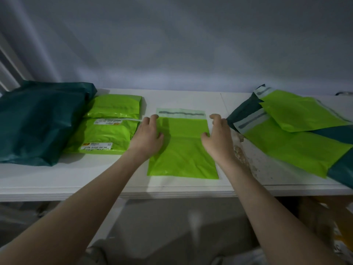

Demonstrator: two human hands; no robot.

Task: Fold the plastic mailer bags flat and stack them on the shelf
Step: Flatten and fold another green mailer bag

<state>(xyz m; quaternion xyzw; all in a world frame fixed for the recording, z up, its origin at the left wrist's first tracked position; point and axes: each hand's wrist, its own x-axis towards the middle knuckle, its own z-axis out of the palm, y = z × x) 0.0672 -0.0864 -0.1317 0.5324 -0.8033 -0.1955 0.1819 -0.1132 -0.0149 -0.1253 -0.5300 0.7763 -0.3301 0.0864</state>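
Note:
A lime-green mailer bag [183,150] lies flat on the white shelf [95,175], its pale adhesive flap toward the wall. My left hand [148,134] rests at the bag's left edge, fingers relaxed, thumb on the green plastic. My right hand [217,134] hovers at the bag's right edge with fingers loosely curved and holds nothing. A loose pile of green and dark teal mailers [294,134] lies at the right.
Two filled lime-green parcels with labels [107,129] sit left of the flat bag. A large dark teal parcel [38,121] fills the far left. A grey wall rises behind the shelf. The shelf surface near my right forearm is stained.

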